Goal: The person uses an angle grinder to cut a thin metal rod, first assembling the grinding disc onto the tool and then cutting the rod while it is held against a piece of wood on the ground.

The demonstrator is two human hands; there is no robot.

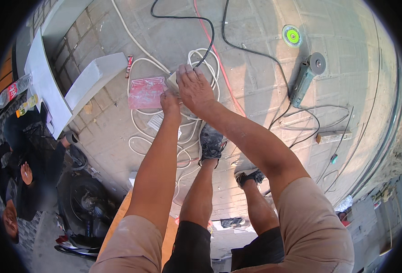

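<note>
Left hand (170, 102) fingers pinch white extension socket (172, 82), likely steadying it; right hand (194, 88) covers black cable (212, 36) end, grip unclear.

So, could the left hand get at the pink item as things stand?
Probably yes: the left hand is close beside the pink item, and no cable visibly crosses over it.

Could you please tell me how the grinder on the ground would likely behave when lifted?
The grinder is probably stiff and fairly heavy for its size, given its thick, solid-looking body. The disc sits at one end, so it may tip that way. The disc looks thin, so a knock might damage it.
</note>
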